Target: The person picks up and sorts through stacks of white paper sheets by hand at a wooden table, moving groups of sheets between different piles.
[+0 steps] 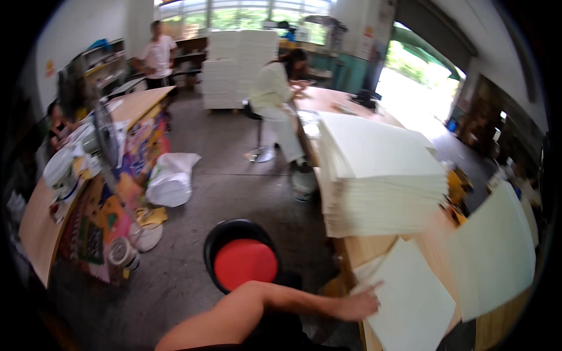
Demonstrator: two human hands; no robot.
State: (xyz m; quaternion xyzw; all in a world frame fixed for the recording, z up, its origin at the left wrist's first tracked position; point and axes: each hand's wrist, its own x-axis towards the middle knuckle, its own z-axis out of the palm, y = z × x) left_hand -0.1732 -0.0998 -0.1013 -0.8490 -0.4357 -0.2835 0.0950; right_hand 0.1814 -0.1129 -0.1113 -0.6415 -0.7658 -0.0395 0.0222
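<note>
My left hand reaches across from the lower edge to the right. It rests at the left edge of a pale off-white sheet on the wooden table, a finger stretched out over the surface. The hand is slightly blurred, with nothing seen gripped in it. Farther right, another large pale sheet stands tilted and bowed; what holds it up is hidden. My right hand does not show. Just beyond the flat sheet rises a thick stack of similar sheets, its near side smeared by motion.
A black stool with a red seat stands close by on the floor. At the table's far end a person sits; another person stands at the back left. A white bag and a bucket lie near the left table.
</note>
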